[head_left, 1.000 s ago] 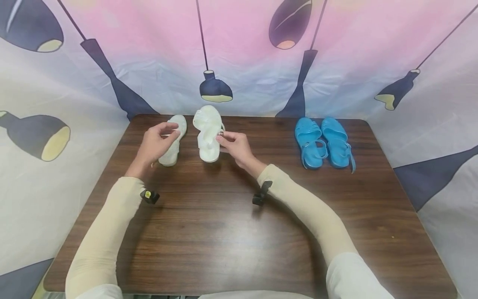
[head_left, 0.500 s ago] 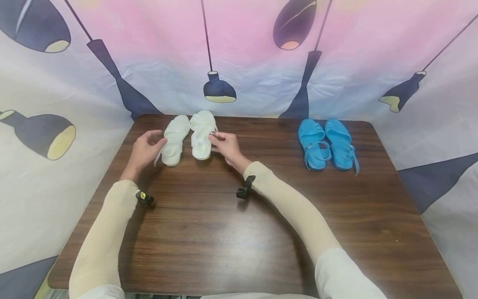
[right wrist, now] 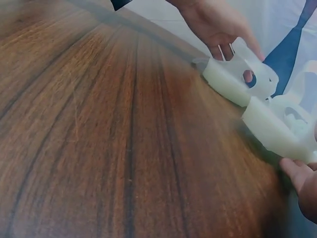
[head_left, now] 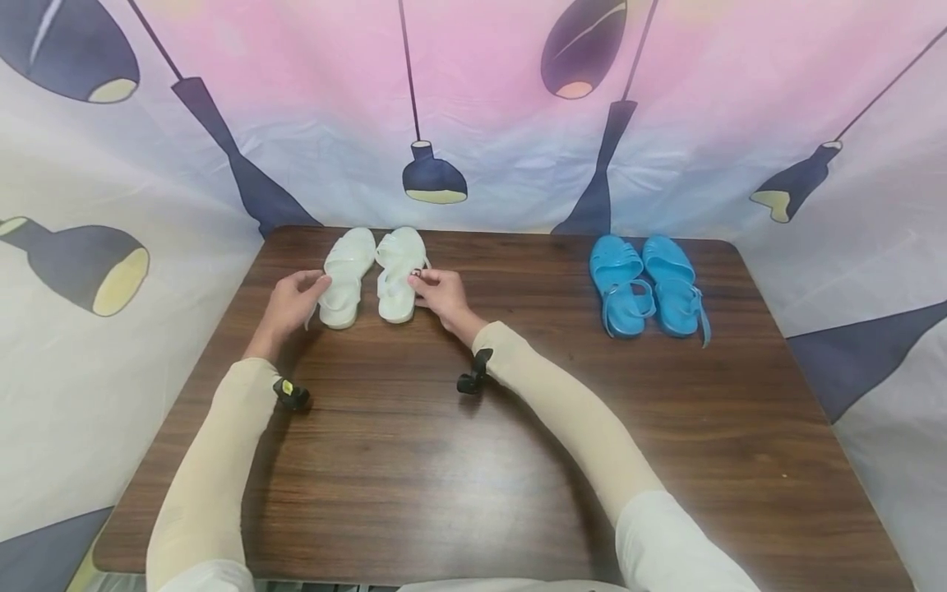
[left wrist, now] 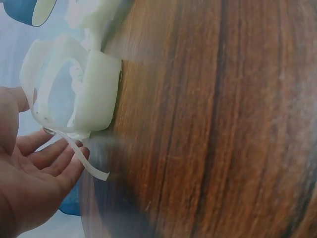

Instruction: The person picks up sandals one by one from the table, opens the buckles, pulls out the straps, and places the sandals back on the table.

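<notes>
Two white sandals stand side by side at the table's far left, toes toward the back. My right hand [head_left: 441,296] grips the outer side of the right white sandal [head_left: 398,306], its thumb at the strap; in the right wrist view a finger [right wrist: 295,171] lies low against the sole. Beside the left white sandal [head_left: 340,308], my left hand [head_left: 291,304] has its fingers spread around the ankle strap. In the left wrist view these fingers [left wrist: 44,153] are loosely extended by the buckle and the dangling strap end [left wrist: 94,170]; firm contact is hard to tell.
A pair of blue sandals, a left one [head_left: 621,284] and a right one [head_left: 672,284], stands at the back right of the brown wooden table [head_left: 473,460]. A lamp-patterned cloth [head_left: 503,148] hangs behind the table and at its sides.
The right hand has brought the right white sandal left and down onto the table beside the other. The left hand has drawn back from over the left sandal to its outer side.
</notes>
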`<state>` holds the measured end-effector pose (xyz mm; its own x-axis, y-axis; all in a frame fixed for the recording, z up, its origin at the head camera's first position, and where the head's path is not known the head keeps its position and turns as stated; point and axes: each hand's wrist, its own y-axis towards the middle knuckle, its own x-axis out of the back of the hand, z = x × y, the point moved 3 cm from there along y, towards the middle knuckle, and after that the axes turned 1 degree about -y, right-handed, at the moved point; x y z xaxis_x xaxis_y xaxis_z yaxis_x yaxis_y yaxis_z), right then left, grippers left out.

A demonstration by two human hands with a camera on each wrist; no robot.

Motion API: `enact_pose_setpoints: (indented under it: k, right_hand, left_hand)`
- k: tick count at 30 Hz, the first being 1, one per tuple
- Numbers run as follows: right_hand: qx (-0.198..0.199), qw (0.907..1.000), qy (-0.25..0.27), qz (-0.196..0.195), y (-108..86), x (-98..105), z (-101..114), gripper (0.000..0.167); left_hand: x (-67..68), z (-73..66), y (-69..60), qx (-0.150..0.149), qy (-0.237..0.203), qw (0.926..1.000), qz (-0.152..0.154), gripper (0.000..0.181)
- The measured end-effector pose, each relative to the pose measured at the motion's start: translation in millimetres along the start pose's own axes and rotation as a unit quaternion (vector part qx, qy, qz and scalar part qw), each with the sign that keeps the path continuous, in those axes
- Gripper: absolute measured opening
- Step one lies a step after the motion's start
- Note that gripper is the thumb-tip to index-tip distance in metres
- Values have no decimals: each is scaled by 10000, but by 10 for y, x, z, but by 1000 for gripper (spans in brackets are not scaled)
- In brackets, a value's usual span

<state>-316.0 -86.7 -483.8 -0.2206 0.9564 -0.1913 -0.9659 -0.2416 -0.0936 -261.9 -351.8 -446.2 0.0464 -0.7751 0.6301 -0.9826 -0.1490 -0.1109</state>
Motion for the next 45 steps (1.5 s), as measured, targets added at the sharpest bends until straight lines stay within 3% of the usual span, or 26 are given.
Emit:
enact_pose_setpoints:
  k: [4, 14, 28, 31, 36, 40, 45]
  right_hand:
    - [23, 9998, -183, 8, 11, -7, -25, 33]
    - [375, 9879, -1503, -6, 8, -13, 42, 30]
    - [486, 9698, -2385, -152, -40, 91, 191, 34]
    - [577, 9626, -2642, -128, -52, 117, 233, 37]
    - [1010, 9429, -3158, -320, -53, 156, 321, 37]
    - [1341, 9387, -3137, -491, -48, 165, 395, 36]
    - [1668, 9390, -2990, -332, -57, 125, 522, 41]
  left_hand:
    - [-28, -11, 12, 87, 7, 9999, 138, 72]
    - [-67, -28, 23, 204, -90, 9996, 194, 75]
    - [-57, 37, 94, 416, -284, 9987, -92, 67]
    - [-39, 50, 99, 465, -401, 9980, -177, 67]
    - [-21, 30, 79, 422, -661, 9967, -183, 68]
    - [6, -5, 44, 261, -1007, 9945, -155, 65]
    - [79, -115, -5, 179, -1324, 9907, -250, 63]
